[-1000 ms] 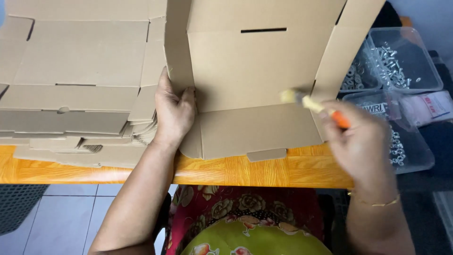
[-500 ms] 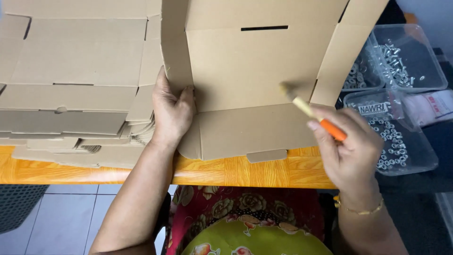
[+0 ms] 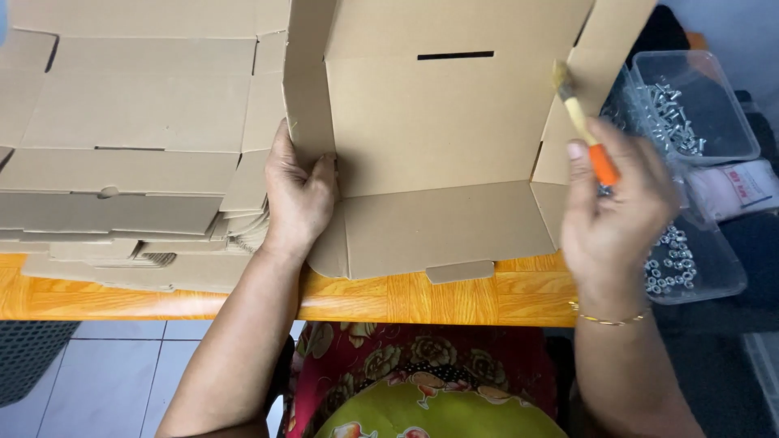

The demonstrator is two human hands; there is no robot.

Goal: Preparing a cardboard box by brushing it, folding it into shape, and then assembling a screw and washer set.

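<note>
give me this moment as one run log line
left hand: holding up side flap of cardboard box | right hand: holding brush by right flap | flat box stack at left | screw tubs at right

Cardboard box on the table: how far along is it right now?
Partly formed: the cardboard box has its left and right side flaps raised. In hand: the left hand grips the left flap, the right hand holds a small brush at the right flap. Left: the front panel lies flat, and a stack of flat blanks waits unfolded.
</note>
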